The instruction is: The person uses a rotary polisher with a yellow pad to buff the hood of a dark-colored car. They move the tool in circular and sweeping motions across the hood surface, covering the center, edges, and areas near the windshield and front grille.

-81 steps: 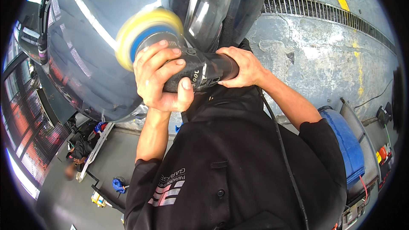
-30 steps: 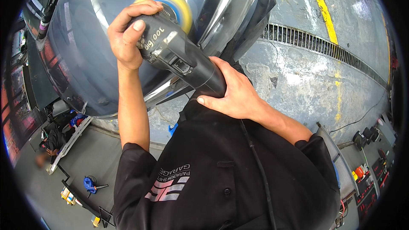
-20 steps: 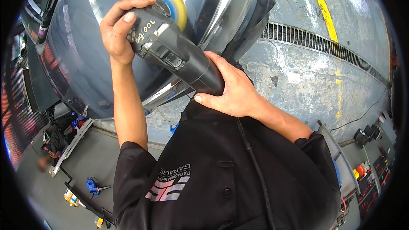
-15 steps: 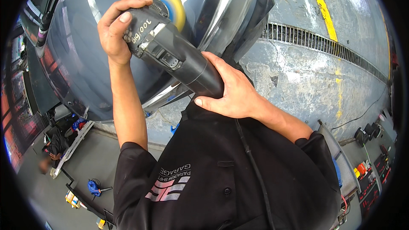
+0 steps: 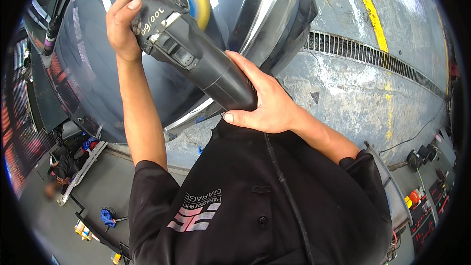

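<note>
Head view: left hand (image 5: pixel 123 27) and right hand (image 5: pixel 270 104) grip a polisher (image 5: pixel 198 61). A pad (image 5: pixel 203 2) flat to the car (image 5: pixel 169 88) seems wisest.

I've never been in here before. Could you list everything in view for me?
polisher: one, black, upper centre
polishing pad: one, yellow, on the polisher's head
car: one, dark grey, upper left
headlight: one, clear, upper centre
drain grate: one, grey, floor at right
painted line: one bright stretch, yellow, floor upper right
corded tool: one, blue, lower left
cord: one, black, down the shirt
shirt: one, black, lower centre
left hand: one, bare, gripping polisher's head
right hand: one, bare, gripping its rear
</note>
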### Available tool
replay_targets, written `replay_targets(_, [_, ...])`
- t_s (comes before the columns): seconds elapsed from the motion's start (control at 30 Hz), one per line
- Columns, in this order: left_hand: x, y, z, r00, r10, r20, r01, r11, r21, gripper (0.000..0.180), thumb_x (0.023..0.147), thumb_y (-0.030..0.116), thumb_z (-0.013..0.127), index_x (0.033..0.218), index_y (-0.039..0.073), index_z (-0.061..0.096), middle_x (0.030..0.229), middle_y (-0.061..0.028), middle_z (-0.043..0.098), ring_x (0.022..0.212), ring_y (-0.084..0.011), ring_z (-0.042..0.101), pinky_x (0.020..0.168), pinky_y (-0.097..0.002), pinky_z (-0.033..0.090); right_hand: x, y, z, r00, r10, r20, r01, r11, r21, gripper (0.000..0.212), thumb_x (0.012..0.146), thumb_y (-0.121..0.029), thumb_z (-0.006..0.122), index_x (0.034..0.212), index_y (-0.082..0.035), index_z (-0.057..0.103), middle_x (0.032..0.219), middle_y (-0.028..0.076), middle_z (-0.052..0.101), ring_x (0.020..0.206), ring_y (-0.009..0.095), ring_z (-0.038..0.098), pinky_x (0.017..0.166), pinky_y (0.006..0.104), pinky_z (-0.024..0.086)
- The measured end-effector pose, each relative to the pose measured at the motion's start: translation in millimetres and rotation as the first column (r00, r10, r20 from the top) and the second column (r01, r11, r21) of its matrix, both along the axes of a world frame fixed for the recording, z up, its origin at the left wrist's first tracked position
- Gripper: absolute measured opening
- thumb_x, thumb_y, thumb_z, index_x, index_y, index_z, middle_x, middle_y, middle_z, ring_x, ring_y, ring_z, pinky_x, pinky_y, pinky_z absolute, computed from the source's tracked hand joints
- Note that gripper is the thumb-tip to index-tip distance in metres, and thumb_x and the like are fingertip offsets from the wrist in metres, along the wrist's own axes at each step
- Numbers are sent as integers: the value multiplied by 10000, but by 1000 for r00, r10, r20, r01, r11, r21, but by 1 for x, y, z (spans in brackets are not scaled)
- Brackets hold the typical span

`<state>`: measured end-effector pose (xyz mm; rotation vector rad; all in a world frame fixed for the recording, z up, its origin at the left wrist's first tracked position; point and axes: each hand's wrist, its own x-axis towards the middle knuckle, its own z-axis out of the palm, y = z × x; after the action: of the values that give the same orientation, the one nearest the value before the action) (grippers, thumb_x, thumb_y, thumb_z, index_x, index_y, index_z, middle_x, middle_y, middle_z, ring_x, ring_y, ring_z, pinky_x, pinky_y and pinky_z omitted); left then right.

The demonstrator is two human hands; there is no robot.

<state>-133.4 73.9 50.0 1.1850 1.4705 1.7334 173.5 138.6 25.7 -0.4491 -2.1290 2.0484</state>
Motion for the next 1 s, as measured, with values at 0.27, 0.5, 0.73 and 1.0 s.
replay_targets(0.27, [-18, 14, 6, 996, 82, -17, -83, 995, -47, 424, 920, 207, 500, 1144, -123, 645, 1191, -309, 666, 1170, -367, 627, 1043, -444, 477, -19, 7, 9, 997, -72, 10, 72, 989, -128, 1037, 807, -363, 849, 1567, 35, 267, 1488, 241, 487, 1377, 318, 495, 1145, 389, 381])
replay_targets(0.5, [-5, 16, 4, 970, 239, -36, -226, 951, 213, 525, 869, 267, 497, 1151, -140, 671, 1312, -317, 612, 1213, -355, 609, 1072, -421, 459, -36, 15, 21, 997, -72, -5, 68, 966, -251, 1018, 835, -328, 847, 1572, 50, 255, 1527, 198, 445, 1415, 246, 429, 1175, 362, 317])
replay_targets(0.73, [-10, 27, 2, 932, 292, -213, -237, 939, 250, 524, 863, 297, 487, 1100, -125, 686, 1305, -298, 618, 1202, -356, 602, 1070, -421, 445, -46, 12, 22, 992, -120, -42, 108, 968, -227, 1011, 842, -317, 840, 1576, 47, 247, 1533, 198, 436, 1420, 245, 421, 1177, 367, 312])
replay_targets(1.0, [-21, 39, 3, 933, 355, -60, -324, 901, 289, 474, 885, 265, 481, 1017, -137, 695, 1191, -306, 668, 1093, -338, 641, 1013, -406, 480, -60, 22, 27, 991, -123, -46, 112, 974, -195, 1005, 832, -295, 822, 1581, 27, 234, 1513, 245, 470, 1388, 305, 496, 1149, 383, 377])
